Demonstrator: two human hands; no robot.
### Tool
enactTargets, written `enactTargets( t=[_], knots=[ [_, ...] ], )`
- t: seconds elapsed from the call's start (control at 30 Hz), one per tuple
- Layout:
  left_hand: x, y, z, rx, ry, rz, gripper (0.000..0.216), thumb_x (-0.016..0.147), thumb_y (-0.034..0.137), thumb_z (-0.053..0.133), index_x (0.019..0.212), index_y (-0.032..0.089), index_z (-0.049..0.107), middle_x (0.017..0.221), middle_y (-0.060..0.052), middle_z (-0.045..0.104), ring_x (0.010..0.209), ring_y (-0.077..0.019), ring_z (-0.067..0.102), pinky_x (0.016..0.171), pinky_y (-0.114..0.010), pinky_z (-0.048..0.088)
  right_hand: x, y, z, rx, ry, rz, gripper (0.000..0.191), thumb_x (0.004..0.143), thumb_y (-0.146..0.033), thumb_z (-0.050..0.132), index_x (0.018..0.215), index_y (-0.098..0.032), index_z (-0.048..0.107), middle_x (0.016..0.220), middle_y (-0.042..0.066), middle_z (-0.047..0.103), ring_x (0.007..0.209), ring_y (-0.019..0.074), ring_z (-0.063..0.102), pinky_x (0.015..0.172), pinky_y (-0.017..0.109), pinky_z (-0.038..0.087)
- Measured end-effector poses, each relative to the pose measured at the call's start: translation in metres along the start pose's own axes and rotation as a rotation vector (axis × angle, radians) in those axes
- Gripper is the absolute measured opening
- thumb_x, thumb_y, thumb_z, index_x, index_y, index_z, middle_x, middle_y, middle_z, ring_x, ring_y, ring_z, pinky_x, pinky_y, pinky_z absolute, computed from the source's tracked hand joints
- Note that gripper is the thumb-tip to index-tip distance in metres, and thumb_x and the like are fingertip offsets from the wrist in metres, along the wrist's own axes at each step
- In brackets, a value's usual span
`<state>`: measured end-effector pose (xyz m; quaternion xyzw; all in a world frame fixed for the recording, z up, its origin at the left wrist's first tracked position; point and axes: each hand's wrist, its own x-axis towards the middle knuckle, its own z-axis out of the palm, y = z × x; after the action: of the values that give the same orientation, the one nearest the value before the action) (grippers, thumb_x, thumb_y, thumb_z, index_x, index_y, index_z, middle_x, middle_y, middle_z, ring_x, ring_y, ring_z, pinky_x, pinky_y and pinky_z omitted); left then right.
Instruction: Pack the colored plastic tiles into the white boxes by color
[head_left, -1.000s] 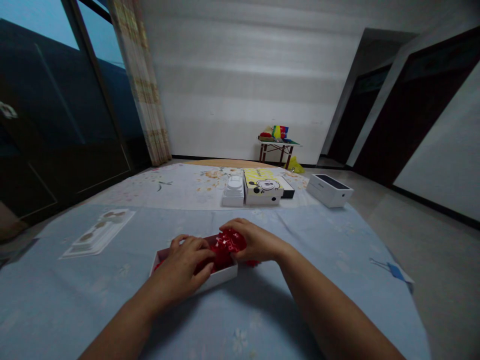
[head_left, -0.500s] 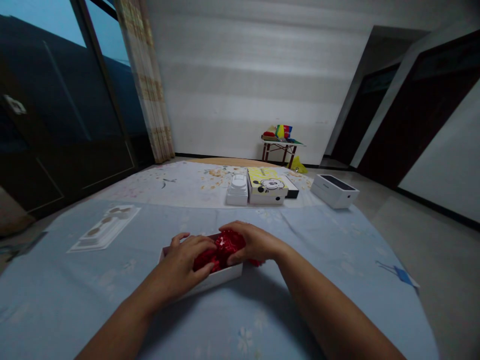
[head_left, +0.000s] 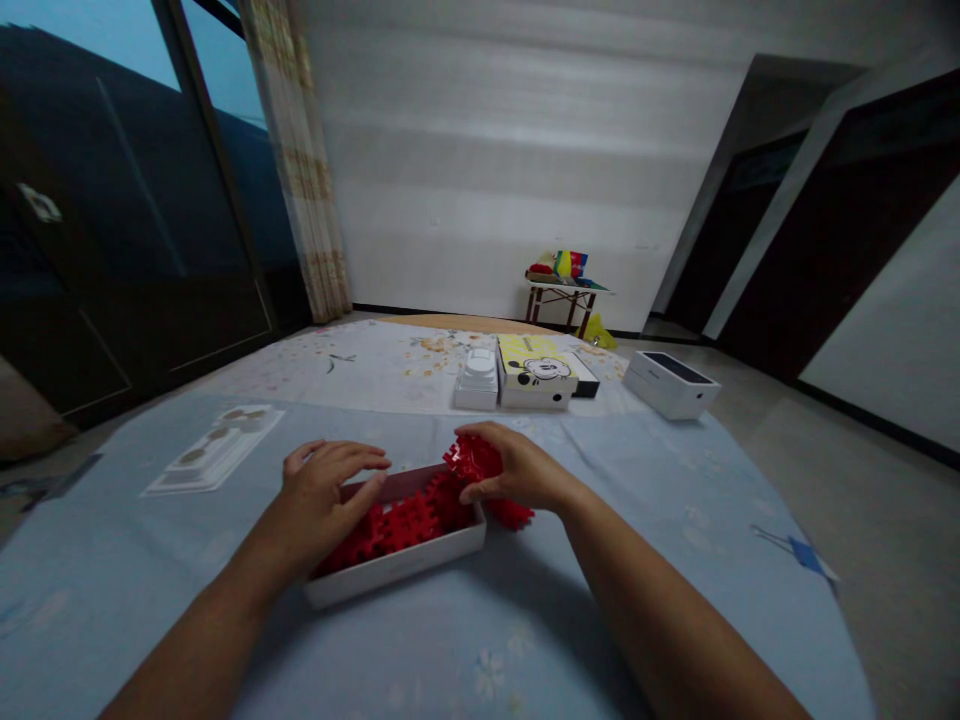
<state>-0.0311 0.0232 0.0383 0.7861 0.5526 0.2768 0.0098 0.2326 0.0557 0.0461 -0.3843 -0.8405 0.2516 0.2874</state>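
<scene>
A shallow white box [head_left: 420, 555] lies on the blue cloth in front of me, filled with red toothed plastic pieces [head_left: 405, 522]. My left hand [head_left: 322, 495] rests over the box's left end, fingers spread above the red pieces and holding nothing. My right hand [head_left: 514, 470] is closed around a clump of the red pieces [head_left: 469, 458] at the box's right end. A few more red pieces [head_left: 511, 514] stick out under that hand, outside the box.
Farther back on the cloth [head_left: 675, 520] lie a white ribbed box [head_left: 478, 380], a yellow cartoon-printed box [head_left: 536, 371] and a white box with a dark top [head_left: 670, 382]. A flat card [head_left: 214, 462] lies at left. A small table [head_left: 564, 292] stands by the wall.
My left hand has slid left off the heap and opened, uncovering the red pieces in the box. My right hand has lifted a clump of them slightly at the box's right end.
</scene>
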Motion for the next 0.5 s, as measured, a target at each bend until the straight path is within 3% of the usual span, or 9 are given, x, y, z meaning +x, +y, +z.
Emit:
enactTargets(
  t=[0.1, 0.2, 0.3, 0.5],
  knots=[
    [0.000, -0.024, -0.004, -0.013, 0.087, -0.154, 0.036, 0.078, 0.051, 0.045, 0.093, 0.026, 0.067, 0.105, -0.003, 0.069, 0.101, -0.0248, 0.059, 0.096, -0.044, 0.035, 0.000, -0.003, 0.005, -0.033, -0.062, -0.002, 0.079, 0.056, -0.041, 0.080, 0.127, -0.027, 0.049, 0.129, 0.006, 0.052, 0.118, 0.0257, 0.047, 0.100, 0.042, 0.035],
    [-0.002, -0.044, 0.000, -0.062, 0.093, -0.298, 0.043, 0.077, 0.054, 0.044, 0.095, 0.023, 0.067, 0.103, -0.004, 0.069, 0.093, -0.0231, 0.062, 0.079, -0.033, 0.047, 0.001, -0.003, 0.012, -0.037, -0.136, 0.013, 0.083, 0.052, -0.044, 0.081, 0.127, -0.026, 0.050, 0.129, 0.008, 0.052, 0.117, 0.0262, 0.047, 0.100, 0.041, 0.036],
    [-0.004, -0.056, 0.007, -0.123, 0.058, -0.363, 0.046, 0.075, 0.057, 0.045, 0.092, 0.022, 0.069, 0.096, -0.004, 0.071, 0.090, -0.0217, 0.064, 0.076, -0.029, 0.048, 0.000, 0.000, 0.011, -0.011, -0.137, 0.044, 0.084, 0.051, -0.045, 0.081, 0.127, -0.026, 0.050, 0.128, 0.007, 0.053, 0.116, 0.0261, 0.049, 0.098, 0.040, 0.038],
    [-0.005, -0.064, 0.013, -0.215, -0.011, -0.422, 0.046, 0.073, 0.059, 0.046, 0.087, 0.021, 0.069, 0.089, -0.004, 0.073, 0.086, -0.0235, 0.065, 0.078, -0.030, 0.047, -0.001, 0.000, 0.001, 0.040, -0.005, 0.037, 0.080, 0.056, -0.046, 0.079, 0.127, -0.025, 0.049, 0.127, 0.007, 0.054, 0.116, 0.0246, 0.049, 0.099, 0.039, 0.037]
  ],
)
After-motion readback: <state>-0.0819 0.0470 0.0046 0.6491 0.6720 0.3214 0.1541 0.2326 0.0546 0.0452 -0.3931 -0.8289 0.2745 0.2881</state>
